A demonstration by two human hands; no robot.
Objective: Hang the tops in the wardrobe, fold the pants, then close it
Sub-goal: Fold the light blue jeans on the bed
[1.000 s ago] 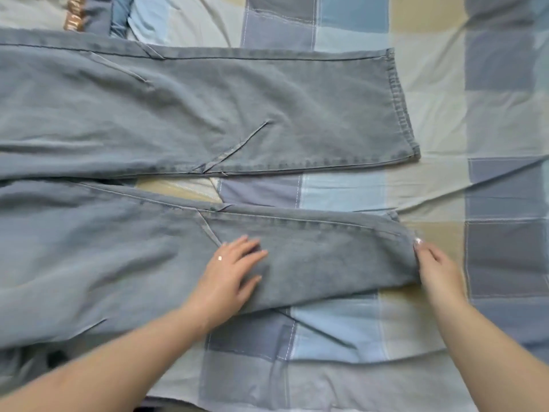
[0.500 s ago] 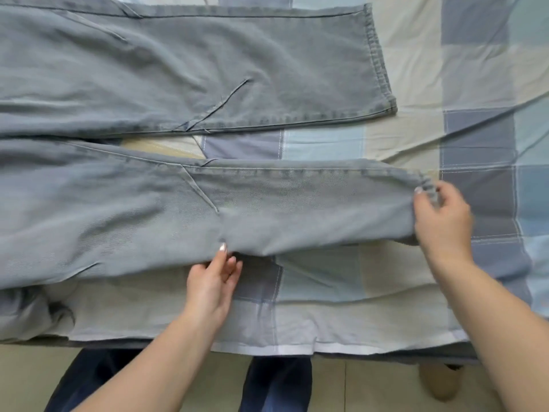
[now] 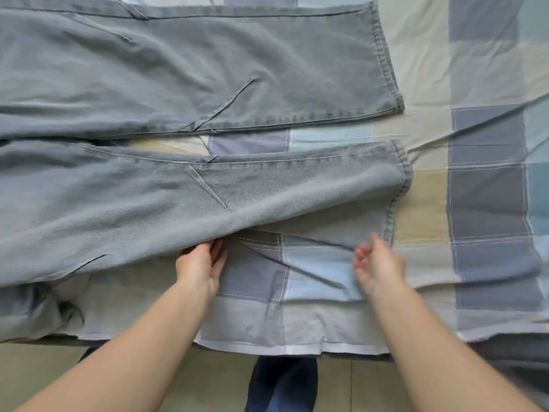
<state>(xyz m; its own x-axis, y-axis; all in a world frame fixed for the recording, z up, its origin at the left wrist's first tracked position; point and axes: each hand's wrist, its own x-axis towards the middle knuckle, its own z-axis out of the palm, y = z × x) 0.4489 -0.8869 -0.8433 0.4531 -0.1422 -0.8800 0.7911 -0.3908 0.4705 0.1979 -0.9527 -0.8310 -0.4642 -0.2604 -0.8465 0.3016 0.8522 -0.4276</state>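
While the left hand [image 3: 202,267] grips the jeans [image 3: 184,84] at their 6 o'clock edge, the blurred right hand [image 3: 378,267] hovers open, holding nothing, at 5 o'clock.

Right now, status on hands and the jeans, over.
Left hand grips near leg's edge. Right hand blurred, grip unclear. Jeans flat on checked bedsheet, unfolded. Nothing in the way.

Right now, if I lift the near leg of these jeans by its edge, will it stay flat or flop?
Probably flop: the near leg already sags and creases where the left hand raises its edge. The denim looks thick, so likely fairly heavy, unlikely to slide on the checked sheet.
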